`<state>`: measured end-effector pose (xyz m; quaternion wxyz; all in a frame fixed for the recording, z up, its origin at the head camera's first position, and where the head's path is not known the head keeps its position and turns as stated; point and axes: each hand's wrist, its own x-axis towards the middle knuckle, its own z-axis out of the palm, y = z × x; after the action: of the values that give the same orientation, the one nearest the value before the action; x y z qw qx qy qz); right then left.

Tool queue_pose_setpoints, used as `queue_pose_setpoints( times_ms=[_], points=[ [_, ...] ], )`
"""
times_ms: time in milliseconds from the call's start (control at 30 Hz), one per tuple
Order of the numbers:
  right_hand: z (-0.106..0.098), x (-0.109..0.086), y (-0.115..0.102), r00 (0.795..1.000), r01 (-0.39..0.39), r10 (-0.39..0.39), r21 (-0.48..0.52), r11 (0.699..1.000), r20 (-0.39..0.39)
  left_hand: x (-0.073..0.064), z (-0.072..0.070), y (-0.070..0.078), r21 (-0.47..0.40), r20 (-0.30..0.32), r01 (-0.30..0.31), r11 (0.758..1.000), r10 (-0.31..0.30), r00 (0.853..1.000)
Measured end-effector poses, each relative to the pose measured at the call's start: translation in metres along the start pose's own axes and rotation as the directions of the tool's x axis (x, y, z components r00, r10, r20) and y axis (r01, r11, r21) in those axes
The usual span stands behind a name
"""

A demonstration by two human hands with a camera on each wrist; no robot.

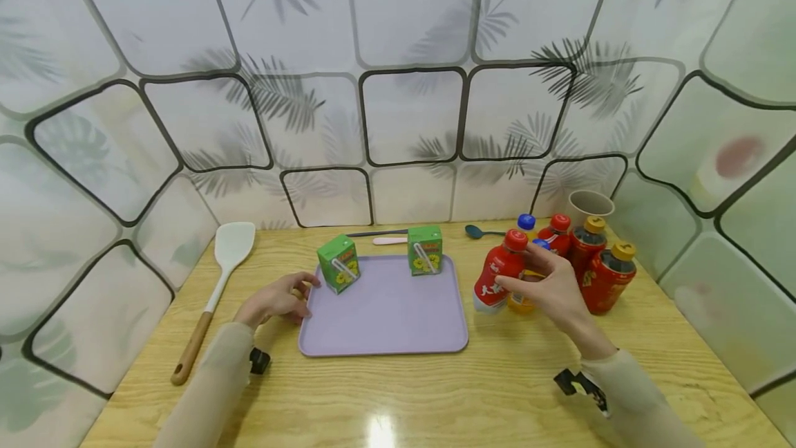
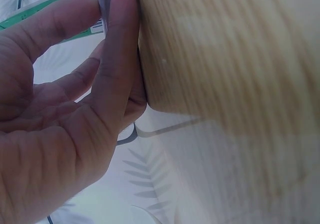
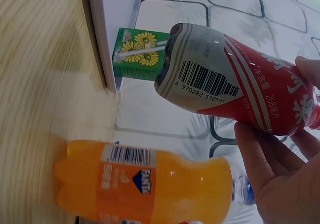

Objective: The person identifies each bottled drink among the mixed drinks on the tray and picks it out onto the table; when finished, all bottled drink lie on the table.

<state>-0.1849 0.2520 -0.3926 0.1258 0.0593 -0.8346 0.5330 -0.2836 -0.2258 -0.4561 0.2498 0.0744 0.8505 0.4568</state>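
My right hand (image 1: 555, 289) holds a small red drink bottle (image 1: 500, 272) with a red cap and whitish base, thumb on one side and fingers on the other. Raised and tilted, the bottle (image 3: 215, 76) shows its barcode in the right wrist view. An orange Fanta bottle (image 3: 145, 179) stands close beside it. On the left, my left hand (image 1: 282, 299) pinches the rim of a lilac tray (image 1: 385, 316); in the left wrist view the fingers (image 2: 117, 48) lie along both sides of that rim. Two green drink cartons (image 1: 338, 265) with straws stand on the tray's far part.
Several bottles with red, blue and yellow caps (image 1: 623, 250) cluster at the right, with a beige cup (image 1: 591, 204) behind. A white spatula (image 1: 214, 289) with a wooden handle lies at far left. A dark spoon (image 1: 475, 231) and a pink-handled utensil (image 1: 389, 241) lie along the back wall.
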Motion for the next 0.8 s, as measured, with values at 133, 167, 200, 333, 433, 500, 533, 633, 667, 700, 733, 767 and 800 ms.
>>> queue_pose_setpoints(
  times_ms=[133,167,200,333,433,500,533,633,667,700,733,767,800],
  points=[
    [-0.008,-0.001,0.002,1.0,0.016,-0.016,0.009,1.0,-0.001,-0.001,0.0,0.0,0.001,0.004,0.002,1.0,-0.002,1.0],
    [-0.01,-0.001,0.003,1.0,0.025,-0.025,0.011,1.0,-0.005,-0.001,0.0,0.0,0.0,0.004,0.0,1.0,0.0,1.0],
    [-0.012,-0.001,0.004,0.999,0.036,-0.036,0.017,0.999,-0.005,-0.001,0.0,0.0,0.001,0.005,-0.002,1.0,0.002,1.0],
    [-0.018,-0.001,0.007,0.997,0.08,-0.08,0.02,0.997,-0.005,-0.001,0.0,0.0,-0.001,0.003,-0.003,1.0,0.003,1.0],
    [-0.022,-0.002,0.009,0.997,0.08,-0.08,0.008,0.997,-0.006,-0.001,0.0,0.001,-0.003,0.001,-0.002,1.0,0.002,1.0],
    [-0.024,-0.004,0.01,0.998,0.069,-0.069,-0.011,0.998,-0.008,-0.001,0.0,0.001,-0.004,0.004,-0.005,1.0,0.005,1.0],
    [-0.025,-0.004,0.01,0.998,0.064,-0.064,-0.019,0.998,-0.009,-0.001,0.0,0.001,-0.006,0.005,-0.006,1.0,0.006,1.0],
    [-0.03,-0.006,0.01,0.998,0.061,-0.062,-0.03,0.998,-0.018,-0.001,0.0,0.001,-0.007,0.006,-0.009,1.0,0.009,1.0],
    [-0.031,-0.007,0.01,0.998,0.066,-0.067,-0.026,0.997,-0.021,-0.001,0.0,0.001,-0.006,0.006,-0.009,1.0,0.009,1.0],
    [-0.032,-0.008,0.011,0.997,0.073,-0.074,-0.025,0.997,-0.025,-0.001,0.0,0.001,-0.006,0.006,-0.009,1.0,0.009,1.0],
    [-0.033,-0.008,0.011,0.996,0.08,-0.081,-0.023,0.997,-0.03,-0.001,0.0,0.001,-0.008,0.005,-0.009,1.0,0.009,1.0],
    [-0.034,-0.009,0.012,0.995,0.089,-0.09,-0.021,0.996,-0.033,-0.001,0.0,0.001,-0.007,0.005,-0.008,1.0,0.008,1.0],
    [-0.035,-0.01,0.013,0.995,0.096,-0.097,-0.023,0.995,-0.037,-0.002,0.0,0.001,-0.008,0.005,-0.008,1.0,0.008,1.0]
  ],
)
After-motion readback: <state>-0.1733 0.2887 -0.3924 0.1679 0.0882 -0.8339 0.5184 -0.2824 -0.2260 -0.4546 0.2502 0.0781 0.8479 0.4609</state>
